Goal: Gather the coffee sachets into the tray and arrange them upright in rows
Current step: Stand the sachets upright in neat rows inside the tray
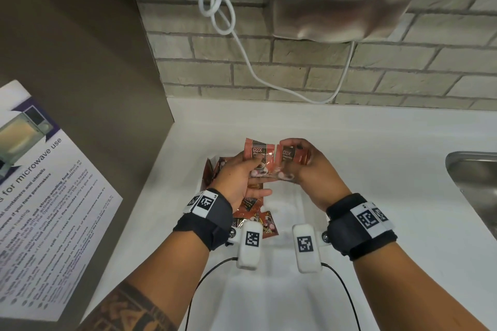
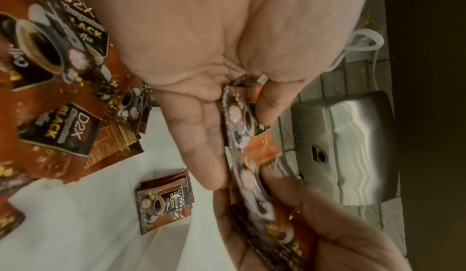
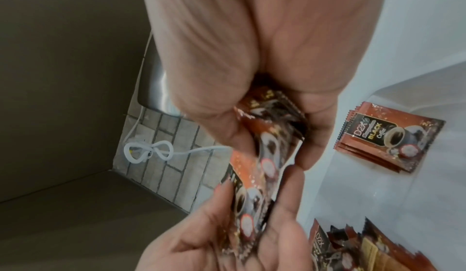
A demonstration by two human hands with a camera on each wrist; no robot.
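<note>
Holding small, glossy orange-brown foil coffee sachets [image 1: 259, 154] at mid-frame above the clear plastic tray [image 1: 293, 204], the left hand [image 1: 239, 180] and right hand [image 1: 309, 169] each pinch a bunch. Light, crinkly and likely slippery, they seem best gripped by their crimped edges. More lie loose in the lower-left tray.

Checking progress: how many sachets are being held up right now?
2 show side by side: the left sachet in the left hand, the right sachet in the right hand; more may be stacked behind each.
</note>
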